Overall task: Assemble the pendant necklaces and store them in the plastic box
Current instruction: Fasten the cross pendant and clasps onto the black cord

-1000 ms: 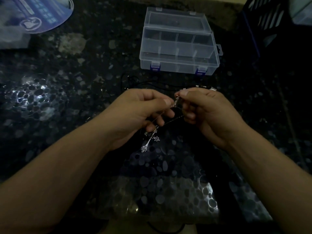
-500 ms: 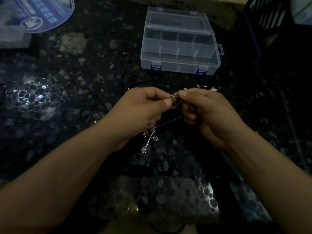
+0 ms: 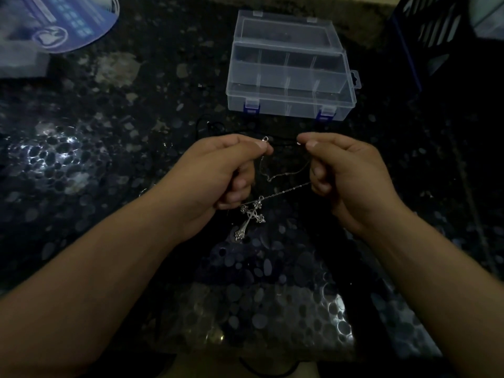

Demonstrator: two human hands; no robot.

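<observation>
With the cross pendant (image 3: 251, 217) already threaded, the left hand (image 3: 218, 175) and right hand (image 3: 351, 175) each pinch one chain (image 3: 289, 190) end apart, so fastening the clasp likely comes next, before the closed plastic box (image 3: 289, 75) beyond them.

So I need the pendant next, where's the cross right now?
In the head view, the cross hangs from the chain between the left hand and right hand.

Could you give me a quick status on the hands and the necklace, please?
Left hand and right hand each pinch one chain end, apart. Cross pendant hangs on chain. Plastic box beyond, lid shut. Nothing in between.
</observation>
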